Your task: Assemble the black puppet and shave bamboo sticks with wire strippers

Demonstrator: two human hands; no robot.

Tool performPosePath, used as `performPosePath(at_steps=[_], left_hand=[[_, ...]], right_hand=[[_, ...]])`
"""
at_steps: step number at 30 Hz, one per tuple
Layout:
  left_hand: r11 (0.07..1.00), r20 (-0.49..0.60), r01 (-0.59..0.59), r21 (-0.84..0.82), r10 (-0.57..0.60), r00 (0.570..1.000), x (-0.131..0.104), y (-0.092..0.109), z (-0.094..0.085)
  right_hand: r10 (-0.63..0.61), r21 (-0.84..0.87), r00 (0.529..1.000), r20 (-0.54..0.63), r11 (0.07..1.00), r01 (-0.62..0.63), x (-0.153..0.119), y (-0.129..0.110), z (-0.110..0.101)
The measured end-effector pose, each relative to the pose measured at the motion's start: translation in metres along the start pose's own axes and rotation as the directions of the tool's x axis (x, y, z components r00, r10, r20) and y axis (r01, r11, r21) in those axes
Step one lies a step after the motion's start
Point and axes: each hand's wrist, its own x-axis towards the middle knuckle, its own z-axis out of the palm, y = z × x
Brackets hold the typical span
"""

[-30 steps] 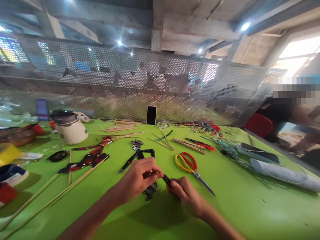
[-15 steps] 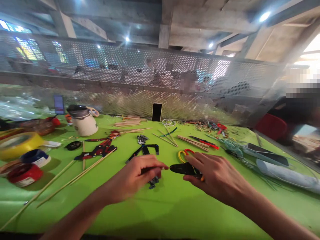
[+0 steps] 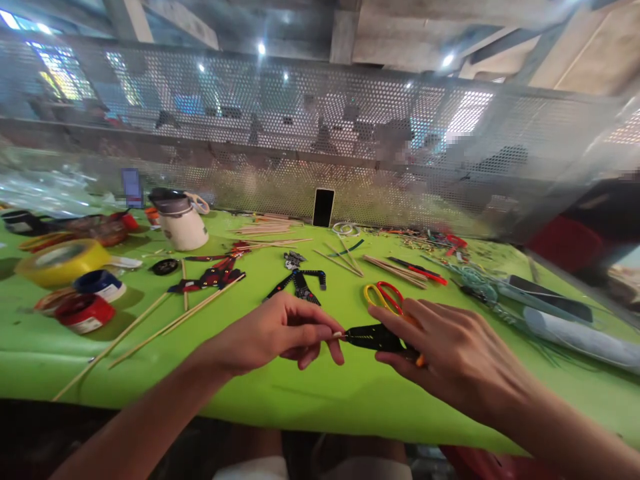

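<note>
My right hand (image 3: pixel 445 353) is wrapped round black pliers (image 3: pixel 375 337) with orange on the handles, their jaws pointing left. Thumb and index finger of my left hand (image 3: pixel 295 331) pinch a small pale piece (image 3: pixel 337 335) at the tip of the jaws. Behind my left hand a flat black jointed figure (image 3: pixel 303 283) lies on the green table, partly covered by the fingers. Scissors with yellow and red handles (image 3: pixel 384 293) lie just behind my right hand. A red and black jointed figure (image 3: pixel 213 277) lies with thin sticks to the left.
Tape rolls (image 3: pixel 65 261) and a cream jug (image 3: pixel 181 223) stand on the left. A phone (image 3: pixel 323 207) leans upright against the mesh screen (image 3: pixel 260 160). More sticks (image 3: pixel 395 271), green string (image 3: pixel 477 285) and a white roll (image 3: pixel 575 333) lie to the right.
The view has tilted down, showing the table's front edge and my legs. My left hand has shifted off the lower part of the black figure. My right hand still holds the pliers.
</note>
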Motion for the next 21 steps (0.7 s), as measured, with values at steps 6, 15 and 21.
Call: performPosePath(at_steps=[6, 15, 21], left_hand=[[0.999, 0.053, -0.029, 0.044, 0.027, 0.998, 0.002, 0.007, -0.002], [0.999, 0.081, -0.048, 0.007, 0.047, 0.996, 0.002, 0.009, 0.001], [0.997, 0.109, -0.072, 0.014, 0.07, 0.992, 0.002, 0.01, 0.003]], right_hand=[[0.077, 0.151, 0.996, 0.055, 0.985, -0.085, -0.003, 0.0, 0.009], [0.055, 0.136, 0.998, -0.018, 0.989, -0.052, -0.005, -0.003, 0.011], [0.073, 0.127, 0.997, -0.036, 0.99, -0.068, -0.006, -0.009, 0.006]])
